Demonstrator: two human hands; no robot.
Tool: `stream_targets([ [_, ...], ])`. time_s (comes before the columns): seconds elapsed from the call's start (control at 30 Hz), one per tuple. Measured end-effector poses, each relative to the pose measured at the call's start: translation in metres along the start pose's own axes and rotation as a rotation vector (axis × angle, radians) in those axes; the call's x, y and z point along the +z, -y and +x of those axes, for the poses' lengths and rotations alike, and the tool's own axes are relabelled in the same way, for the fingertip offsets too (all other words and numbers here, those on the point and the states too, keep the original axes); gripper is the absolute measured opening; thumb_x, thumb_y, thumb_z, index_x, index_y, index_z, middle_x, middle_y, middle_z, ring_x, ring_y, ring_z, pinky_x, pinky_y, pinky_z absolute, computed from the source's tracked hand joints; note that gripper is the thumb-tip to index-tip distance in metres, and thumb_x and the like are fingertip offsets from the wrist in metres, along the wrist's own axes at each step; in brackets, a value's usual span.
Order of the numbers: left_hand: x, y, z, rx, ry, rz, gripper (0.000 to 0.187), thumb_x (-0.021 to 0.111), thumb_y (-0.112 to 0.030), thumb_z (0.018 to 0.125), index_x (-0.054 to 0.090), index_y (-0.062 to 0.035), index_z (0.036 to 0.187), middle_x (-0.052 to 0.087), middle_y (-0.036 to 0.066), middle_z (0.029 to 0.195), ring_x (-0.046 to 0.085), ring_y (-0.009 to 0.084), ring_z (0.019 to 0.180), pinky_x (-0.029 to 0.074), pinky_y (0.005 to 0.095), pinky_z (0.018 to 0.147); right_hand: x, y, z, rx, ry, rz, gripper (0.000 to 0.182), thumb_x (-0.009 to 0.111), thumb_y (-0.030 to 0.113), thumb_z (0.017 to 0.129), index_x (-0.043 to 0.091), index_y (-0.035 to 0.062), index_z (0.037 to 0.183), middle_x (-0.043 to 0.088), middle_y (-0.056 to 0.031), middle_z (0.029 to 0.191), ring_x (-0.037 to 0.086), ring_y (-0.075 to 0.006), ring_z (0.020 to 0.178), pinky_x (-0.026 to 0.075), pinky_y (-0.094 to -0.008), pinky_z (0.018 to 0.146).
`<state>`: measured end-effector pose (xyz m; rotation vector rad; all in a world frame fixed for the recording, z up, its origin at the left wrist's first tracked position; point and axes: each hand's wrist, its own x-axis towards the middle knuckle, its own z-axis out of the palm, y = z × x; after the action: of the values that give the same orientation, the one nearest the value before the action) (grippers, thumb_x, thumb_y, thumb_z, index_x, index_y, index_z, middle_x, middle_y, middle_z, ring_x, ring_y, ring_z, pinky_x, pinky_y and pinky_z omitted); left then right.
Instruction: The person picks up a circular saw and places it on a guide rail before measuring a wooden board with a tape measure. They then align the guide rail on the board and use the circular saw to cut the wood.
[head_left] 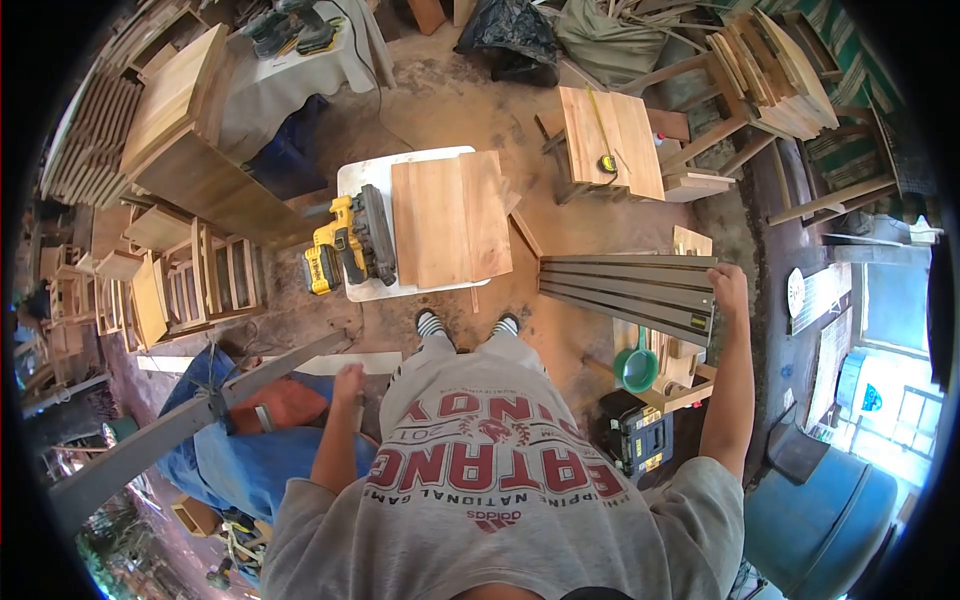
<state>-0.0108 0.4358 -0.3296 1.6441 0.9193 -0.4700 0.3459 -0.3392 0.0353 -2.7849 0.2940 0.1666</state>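
Observation:
My right hand (728,288) is closed around the end of a long grey metal guide rail (625,285) with dark strips along it. The rail slopes down to my right, its far end near the floor. My left hand (348,382) hangs low beside my left leg, and its fingers are too small and turned away to make out. Ahead of me a light wooden panel (450,218) lies on a white-topped stand (375,168). Beside the panel, a yellow and black cordless power tool (350,245) rests on the same stand.
A tape measure (606,164) lies on a wood-topped stool (590,125). Near my right leg are a green dipper (636,368) and a black toolbox (637,435). A grey beam (190,430) crosses blue cloth (235,465) on my left. Wooden boxes (185,90) stand at the far left.

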Motion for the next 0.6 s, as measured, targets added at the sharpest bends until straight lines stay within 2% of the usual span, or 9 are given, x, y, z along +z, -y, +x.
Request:
stream_targets([
  [0.03, -0.004, -0.027, 0.009, -0.006, -0.05, -0.039, 0.032, 0.059, -0.032, 0.097, 0.068, -0.0018, 0.093, 0.066, 0.004, 0.079, 0.058, 0.0143, 0.064, 0.047, 0.0324, 0.06, -0.002, -0.003, 0.002, 0.01, -0.011, -0.026, 0.03, 0.064, 0.023, 0.08, 0.068, -0.0058, 0.087, 0.064, -0.0277, 0.078, 0.068, -0.0372, 0.076, 0.05, -0.0423, 0.072],
  [0.1, -0.02, -0.063, 0.03, 0.132, -0.06, -0.027, 0.033, 0.058, -0.033, 0.097, 0.069, -0.0016, 0.097, 0.066, 0.005, 0.079, 0.058, 0.0138, 0.065, 0.047, 0.0312, 0.062, -0.003, -0.01, 0.007, 0.037, -0.03, -0.078, 0.03, 0.064, 0.024, 0.08, 0.069, -0.0053, 0.088, 0.065, -0.0276, 0.079, 0.069, -0.0379, 0.079, 0.051, -0.0431, 0.074],
  [0.13, -0.029, -0.08, 0.038, 0.139, -0.057, 0.021, 0.033, 0.058, -0.033, 0.097, 0.069, -0.0018, 0.098, 0.066, 0.004, 0.08, 0.058, 0.0132, 0.066, 0.047, 0.0307, 0.063, -0.006, -0.018, 0.013, 0.061, -0.006, -0.083, 0.032, 0.064, 0.024, 0.081, 0.071, -0.0048, 0.091, 0.067, -0.0275, 0.08, 0.069, -0.0404, 0.081, 0.051, -0.0444, 0.076],
  [0.23, -0.048, -0.128, 0.054, 0.09, -0.049, 0.158, 0.033, 0.058, -0.033, 0.097, 0.07, -0.0017, 0.101, 0.065, 0.003, 0.08, 0.057, 0.0121, 0.069, 0.047, 0.0295, 0.065, -0.006, -0.062, 0.033, 0.042, -0.033, -0.193, 0.031, 0.063, 0.024, 0.081, 0.07, -0.0058, 0.088, 0.066, -0.0257, 0.074, 0.07, -0.0368, 0.075, 0.052, -0.0442, 0.07],
  [0.33, -0.052, -0.153, 0.049, 0.095, -0.093, 0.227, 0.032, 0.059, -0.032, 0.098, 0.07, -0.0022, 0.1, 0.063, 0.001, 0.078, 0.056, 0.0114, 0.067, 0.046, 0.0291, 0.063, -0.021, -0.092, 0.033, 0.152, 0.182, -0.162, 0.028, 0.064, 0.021, 0.082, 0.067, -0.0068, 0.081, 0.059, -0.0215, 0.064, 0.067, -0.026, 0.065, 0.05, -0.0423, 0.061],
  [0.43, -0.038, -0.175, 0.028, 0.173, -0.134, 0.154, 0.029, 0.058, -0.03, 0.098, 0.069, -0.0034, 0.097, 0.062, 0.0, 0.077, 0.056, 0.0111, 0.067, 0.045, 0.0292, 0.061, -0.023, -0.073, -0.008, 0.187, 0.167, -0.138, 0.025, 0.064, 0.019, 0.082, 0.063, -0.0061, 0.077, 0.062, -0.0237, 0.068, 0.062, -0.0301, 0.061, 0.048, -0.0411, 0.061],
  [0.47, -0.03, -0.176, 0.019, 0.2, -0.141, 0.11, 0.028, 0.058, -0.03, 0.098, 0.069, -0.0039, 0.096, 0.062, 0.0, 0.077, 0.056, 0.011, 0.067, 0.045, 0.0293, 0.06, -0.021, -0.063, -0.025, 0.131, 0.162, -0.139, 0.024, 0.064, 0.017, 0.083, 0.062, -0.0064, 0.076, 0.059, -0.0229, 0.066, 0.058, -0.0283, 0.059, 0.047, -0.0411, 0.06],
  [0.57, -0.01, -0.112, 0.024, -0.034, -0.12, 0.007, 0.023, 0.057, -0.025, 0.097, 0.069, -0.0052, 0.095, 0.064, 0.004, 0.078, 0.059, 0.015, 0.069, 0.047, 0.032, 0.061, -0.013, -0.039, -0.052, 0.085, 0.121, -0.077, 0.022, 0.065, 0.011, 0.083, 0.058, -0.0068, 0.075, 0.05, -0.0202, 0.06, 0.051, -0.0216, 0.055, 0.042, -0.0404, 0.056],
  [0.6, -0.008, -0.078, 0.029, 0.166, -0.022, 0.573, 0.022, 0.058, -0.023, 0.096, 0.07, -0.0053, 0.096, 0.065, 0.007, 0.079, 0.06, 0.0176, 0.07, 0.049, 0.0333, 0.062, -0.015, -0.042, -0.048, 0.107, 0.145, -0.026, 0.021, 0.065, 0.01, 0.083, 0.057, -0.0066, 0.074, 0.048, -0.0195, 0.06, 0.049, -0.0206, 0.055, 0.041, -0.0401, 0.055],
])
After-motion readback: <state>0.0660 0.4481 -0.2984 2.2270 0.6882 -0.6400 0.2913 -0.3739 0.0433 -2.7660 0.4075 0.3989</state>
